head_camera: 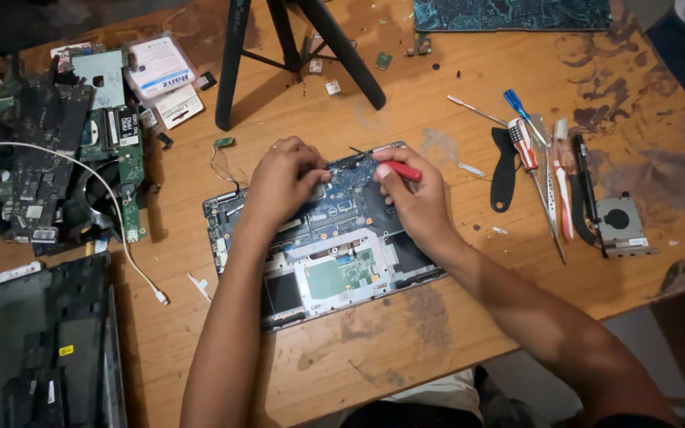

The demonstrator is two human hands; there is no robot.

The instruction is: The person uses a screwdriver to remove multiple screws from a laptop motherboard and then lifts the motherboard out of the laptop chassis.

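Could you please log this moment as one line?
right hand: holds red-handled screwdriver | left hand: rests on opened laptop base | wooden table

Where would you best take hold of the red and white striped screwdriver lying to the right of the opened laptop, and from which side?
Grip the red and white striped screwdriver by its thick handle, coming from above. The handle lies at the far end, with the thin shaft pointing toward the table's near edge. Other tools lie close on both sides, so a pinch from above across the handle looks easiest.

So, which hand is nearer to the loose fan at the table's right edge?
Right. The right hand, holding a red-handled screwdriver, is over the opened laptop on the side toward the fan; the left hand is farther away.
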